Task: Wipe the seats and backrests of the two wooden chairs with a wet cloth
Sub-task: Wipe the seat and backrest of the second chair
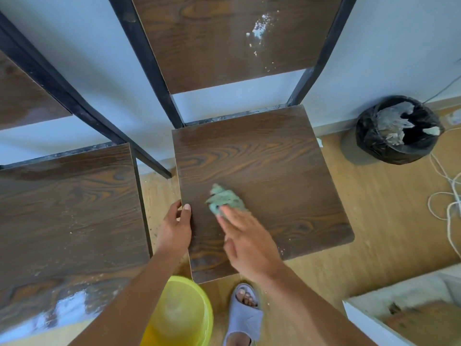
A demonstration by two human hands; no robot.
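Two dark wooden chairs with black metal frames stand side by side against a pale wall. The right chair's seat is in the middle of the view, and its backrest carries white powdery smears at the upper right. My right hand presses a crumpled green cloth flat onto the seat's front left part. My left hand grips that seat's left edge, thumb on top. The left chair's seat looks wet and glossy near its front; its backrest shows at the far left.
A yellow plastic basin sits on the wooden floor below the seat, beside my foot in a grey slipper. A black-bagged bin stands against the wall at right, with white cord on the floor. A white box edge is at bottom right.
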